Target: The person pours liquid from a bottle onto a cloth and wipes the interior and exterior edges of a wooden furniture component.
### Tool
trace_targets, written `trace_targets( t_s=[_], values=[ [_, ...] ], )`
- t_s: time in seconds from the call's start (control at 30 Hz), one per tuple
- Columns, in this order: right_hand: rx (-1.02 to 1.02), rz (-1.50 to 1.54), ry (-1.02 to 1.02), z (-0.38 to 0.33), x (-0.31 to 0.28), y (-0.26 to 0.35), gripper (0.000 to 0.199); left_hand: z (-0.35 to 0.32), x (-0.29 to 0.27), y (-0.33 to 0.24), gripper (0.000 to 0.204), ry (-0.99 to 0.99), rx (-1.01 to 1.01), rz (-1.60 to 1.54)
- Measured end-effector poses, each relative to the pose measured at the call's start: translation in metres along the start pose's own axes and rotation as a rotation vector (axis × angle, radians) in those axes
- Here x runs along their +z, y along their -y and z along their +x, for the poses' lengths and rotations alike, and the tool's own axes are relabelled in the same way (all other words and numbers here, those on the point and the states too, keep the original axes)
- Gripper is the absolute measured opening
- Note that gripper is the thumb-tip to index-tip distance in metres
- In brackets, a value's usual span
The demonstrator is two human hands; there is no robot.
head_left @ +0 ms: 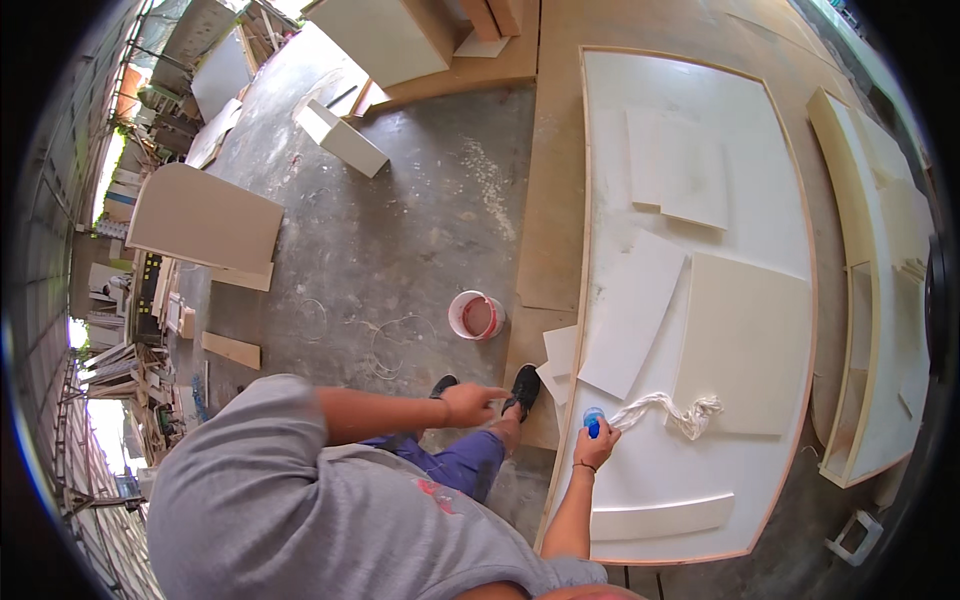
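My right hand [595, 449] is closed round a small blue plastic thing [594, 422], like a bottle or its cap, over the near left edge of a large white panel [650, 480] with a wooden rim. Its exact kind is too small to make out. Beside that hand, a bundle of white twisted rope or cloth [690, 415] stretches right across the panel onto a cream board [740, 340]. Away from the panel, my left hand [472, 405] hangs over the floor near my shoes, fingers stretched out and holding nothing.
Loose white boards [635, 315] and a curved strip [660, 518] lie on the panel. A bucket [477, 316] of reddish-brown stuff stands on the concrete floor. A rounded board piece [205, 220] is at left, a long open cabinet frame [860, 300] at right.
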State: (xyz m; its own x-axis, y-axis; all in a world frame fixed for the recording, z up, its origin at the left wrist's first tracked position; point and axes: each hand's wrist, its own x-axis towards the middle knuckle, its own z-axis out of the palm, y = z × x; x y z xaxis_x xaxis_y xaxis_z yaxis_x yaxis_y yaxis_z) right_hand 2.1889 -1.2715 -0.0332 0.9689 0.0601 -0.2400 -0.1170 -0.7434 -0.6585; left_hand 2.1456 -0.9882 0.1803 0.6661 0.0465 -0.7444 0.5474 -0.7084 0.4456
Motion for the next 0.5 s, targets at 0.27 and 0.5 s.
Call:
trace_targets(
  t_s=[0.27,0.5],
  values=[
    [-0.306,0.252,0.129,-0.010,-0.045,0.142,0.048,0.068,0.051,-0.036,0.059,-0.067,0.293,0.126],
    [-0.244,0.438,0.143,-0.015,-0.060,0.199,0.049,0.055,0.004,-0.028,0.061,-0.217,0.338,0.045]
  ],
)
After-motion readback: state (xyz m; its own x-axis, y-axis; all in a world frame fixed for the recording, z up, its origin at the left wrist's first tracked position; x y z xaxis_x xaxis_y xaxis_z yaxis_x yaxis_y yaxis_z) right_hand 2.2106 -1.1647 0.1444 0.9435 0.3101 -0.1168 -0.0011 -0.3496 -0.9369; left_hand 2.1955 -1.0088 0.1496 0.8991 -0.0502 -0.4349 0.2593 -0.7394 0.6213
